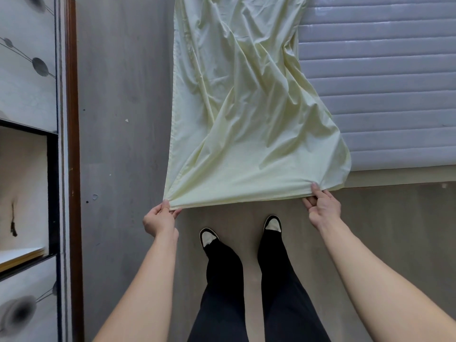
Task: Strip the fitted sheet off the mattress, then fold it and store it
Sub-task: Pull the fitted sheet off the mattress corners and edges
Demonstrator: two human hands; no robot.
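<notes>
A pale yellow fitted sheet (246,107) is stretched out as a long, wrinkled strip from the top of the view down to my hands. My left hand (159,219) pinches its near left corner. Its near right corner is gripped by my right hand (322,208). The near edge runs taut between the two hands, above the floor. Part of the sheet lies over the left side of the bare grey quilted mattress (385,95), and its left edge hangs beyond the bed.
A grey floor (123,144) runs between the bed and a cabinet (27,82) with a dark wood edge and an open shelf on the left. My legs in black trousers and black-and-white shoes (209,239) stand just behind the sheet's edge.
</notes>
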